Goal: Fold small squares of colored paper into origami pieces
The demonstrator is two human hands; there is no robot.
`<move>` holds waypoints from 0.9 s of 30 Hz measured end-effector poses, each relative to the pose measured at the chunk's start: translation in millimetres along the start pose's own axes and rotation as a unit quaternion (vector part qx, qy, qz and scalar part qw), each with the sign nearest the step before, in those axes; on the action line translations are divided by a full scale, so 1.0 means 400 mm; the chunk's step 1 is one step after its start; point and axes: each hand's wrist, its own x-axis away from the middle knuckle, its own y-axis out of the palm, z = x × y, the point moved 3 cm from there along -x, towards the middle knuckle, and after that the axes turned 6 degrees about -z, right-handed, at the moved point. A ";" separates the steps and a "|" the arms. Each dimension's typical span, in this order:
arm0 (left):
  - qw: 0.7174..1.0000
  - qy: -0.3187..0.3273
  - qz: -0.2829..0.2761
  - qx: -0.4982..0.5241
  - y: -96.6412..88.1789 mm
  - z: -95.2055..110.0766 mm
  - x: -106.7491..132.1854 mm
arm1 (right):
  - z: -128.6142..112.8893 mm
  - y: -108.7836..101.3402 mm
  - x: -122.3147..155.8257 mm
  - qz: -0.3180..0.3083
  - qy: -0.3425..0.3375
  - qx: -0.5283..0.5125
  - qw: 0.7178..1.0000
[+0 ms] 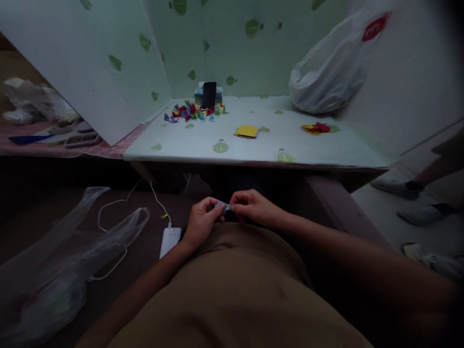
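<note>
Head view: blue paper [222, 206] is at the near side, just beyond the shirt [246, 275], between 2 hands. Left hand [203, 218] pinches it, thumb against fingers; right hand [252, 207] is closed on its right tip. Far on the table [188, 145], folded papers [192, 113] lie left, yellow paper [247, 131] nearer and right.

The tabletop's [181, 147] edge stands before the right hand [255, 207]; past it I see a lane between yellow stack [247, 131] and red-yellow pile [316, 128], but cranes [188, 112] and phone [209, 95] crowd back left, a bag [328, 72] (bulky thing) back right.
</note>
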 end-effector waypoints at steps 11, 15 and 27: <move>0.998 0.005 0.039 0.058 0.000 -0.004 -0.005 | 0.016 0.018 -0.008 0.031 -0.029 -0.076 0.996; 0.996 0.001 0.031 0.081 0.003 -0.014 -0.006 | 0.021 0.019 -0.010 0.035 -0.034 -0.065 0.997; 0.992 -0.022 0.027 0.123 0.007 -0.022 -0.004 | 0.014 0.018 -0.002 0.048 -0.073 0.046 0.995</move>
